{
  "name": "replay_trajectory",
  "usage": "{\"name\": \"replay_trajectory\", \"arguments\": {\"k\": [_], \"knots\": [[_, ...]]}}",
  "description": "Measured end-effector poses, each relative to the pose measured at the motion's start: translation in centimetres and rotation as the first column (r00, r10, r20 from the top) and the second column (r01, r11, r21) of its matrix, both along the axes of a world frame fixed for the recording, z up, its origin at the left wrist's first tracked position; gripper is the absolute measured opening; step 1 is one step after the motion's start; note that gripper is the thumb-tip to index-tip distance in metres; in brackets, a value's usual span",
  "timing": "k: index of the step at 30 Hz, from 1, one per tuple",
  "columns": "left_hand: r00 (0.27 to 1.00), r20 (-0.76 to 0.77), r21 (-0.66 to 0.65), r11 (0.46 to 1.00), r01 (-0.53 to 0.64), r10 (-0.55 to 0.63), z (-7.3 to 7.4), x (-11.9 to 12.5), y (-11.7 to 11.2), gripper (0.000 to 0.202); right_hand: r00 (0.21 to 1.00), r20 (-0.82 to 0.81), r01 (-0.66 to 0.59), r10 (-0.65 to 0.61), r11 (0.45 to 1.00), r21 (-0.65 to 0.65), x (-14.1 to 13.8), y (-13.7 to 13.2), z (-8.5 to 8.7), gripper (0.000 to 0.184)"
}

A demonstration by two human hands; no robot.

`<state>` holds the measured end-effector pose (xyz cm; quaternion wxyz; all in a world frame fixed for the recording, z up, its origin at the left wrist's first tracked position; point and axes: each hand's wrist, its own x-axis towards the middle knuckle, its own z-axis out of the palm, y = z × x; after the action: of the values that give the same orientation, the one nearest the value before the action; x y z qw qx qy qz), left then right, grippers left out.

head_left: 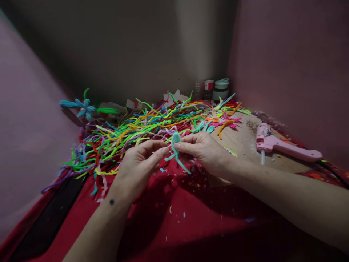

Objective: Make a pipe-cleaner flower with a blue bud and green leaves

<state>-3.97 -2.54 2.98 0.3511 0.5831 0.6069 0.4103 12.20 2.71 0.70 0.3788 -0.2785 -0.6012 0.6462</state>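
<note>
A mint-green pipe cleaner [176,138], bent into a narrow loop with two loose ends hanging below, is held up in the middle of the view. My right hand [203,147] pinches it between thumb and fingers from the right. From the other side, my left hand [139,165] has its thumb and index finger closed together at the loop's left edge; the exact contact is partly hidden. Behind both hands spreads a large heap of multicoloured pipe cleaners [136,127]. Mint leaf-like loops [209,128] lie just beyond my right hand.
At right, a pink glue gun [289,145] rests on a cardboard sheet [245,133]. Orange bent pieces [225,127] lie nearby. A blue pipe-cleaner flower [85,108] stands at left, a lidded cup [221,89] behind. Scraps dot the red cloth [155,218]; a black strip [51,214] lies left.
</note>
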Motion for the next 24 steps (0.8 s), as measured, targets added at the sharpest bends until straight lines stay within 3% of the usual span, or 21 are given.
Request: {"name": "replay_trajectory", "arguments": {"k": [7, 11, 13, 15, 17, 19, 20, 22, 24], "knots": [[0.988, 0.036, -0.091, 0.984, 0.152, -0.149, -0.3, -0.1, 0.1, 0.022, 1.0, 0.004, -0.027, 0.027, 0.999, -0.03, 0.0, 0.0, 0.1, 0.026], [0.985, -0.079, -0.051, 0.988, 0.148, -0.152, -0.2, -0.3, 0.0, 0.022, 0.995, -0.038, -0.1, 0.097, 0.992, -0.075, 0.1, 0.0, -0.1, 0.021], [0.953, -0.243, 0.045, 0.979, 0.197, -0.181, -0.5, -0.3, 0.0, 0.02, 0.997, 0.002, -0.075, 0.076, 0.994, -0.076, 0.1, 0.0, -0.2, 0.02], [0.839, -0.533, 0.217, 0.941, 0.261, -0.109, -0.9, -0.1, 0.0, 0.018, 0.996, 0.087, -0.03, 0.033, 0.999, -0.035, 0.0, 0.0, -0.3, 0.018], [0.619, -0.78, 0.384, 0.851, 0.359, 0.091, -1.4, 0.1, -0.1, 0.019, 0.985, 0.171, 0.0, -0.006, 0.999, 0.032, -0.1, 0.0, -0.4, 0.018], [0.433, -0.855, 0.477, 0.76, 0.44, 0.286, -1.8, 0.1, -0.1, 0.022, 0.977, 0.21, 0.019, -0.035, 0.997, 0.079, -0.1, 0.1, -0.3, 0.017], [0.408, -0.848, 0.51, 0.732, 0.452, 0.339, -1.9, 0.0, -0.1, 0.022, 0.976, 0.213, 0.025, -0.043, 0.996, 0.087, -0.1, 0.1, -0.3, 0.017], [0.504, -0.781, 0.583, 0.719, 0.377, 0.369, -1.9, -0.2, 0.0, 0.017, 0.98, 0.192, 0.044, -0.056, 0.997, 0.069, 0.0, 0.1, -0.1, 0.015], [0.688, -0.621, 0.633, 0.757, 0.158, 0.376, -1.5, -0.4, 0.1, 0.013, 0.985, 0.166, 0.047, -0.051, 0.998, 0.028, 0.0, 0.2, 0.1, 0.014]]}}
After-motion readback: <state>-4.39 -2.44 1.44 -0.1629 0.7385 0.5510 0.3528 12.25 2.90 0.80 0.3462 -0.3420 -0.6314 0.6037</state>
